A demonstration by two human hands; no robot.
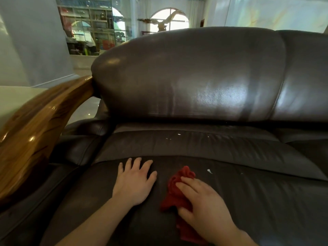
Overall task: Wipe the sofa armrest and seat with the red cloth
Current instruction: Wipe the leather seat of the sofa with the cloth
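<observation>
head view: right hand (204, 203) presses the red cloth (179, 189) on the seat (248, 201); left hand (134, 181) lies flat, fingers spread.

Red cloth (179, 194) partly under hand (205, 208)

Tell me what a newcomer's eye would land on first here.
First the red cloth, bunched on the dark seat under the right hand, low and centre. Beside it the left hand lies flat and spread on the leather. Then the glossy wooden armrest curving up at the left, and white specks on the cushion.
</observation>
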